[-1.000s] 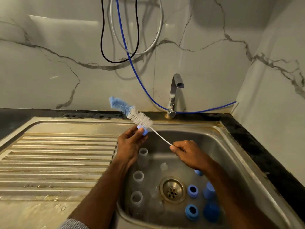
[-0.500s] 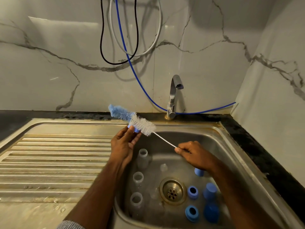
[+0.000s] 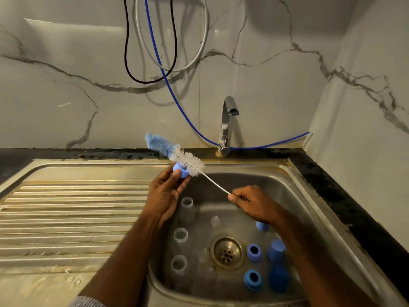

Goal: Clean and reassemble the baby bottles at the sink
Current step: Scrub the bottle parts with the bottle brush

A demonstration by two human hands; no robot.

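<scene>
The left hand (image 3: 164, 197) pinches a blue bottle ring (image 3: 180, 170) against the bottle brush (image 3: 188, 161) bristles; the right hand (image 3: 254, 203) grips its wire handle, with bottles (image 3: 187, 209) below both.

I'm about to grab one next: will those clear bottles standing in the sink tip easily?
Probably. The clear bottles stand upright, tall and narrow, so a nudge may topple them. They look empty, thin plastic, likely light. The sink floor slopes toward the drain, so one could roll.
</scene>
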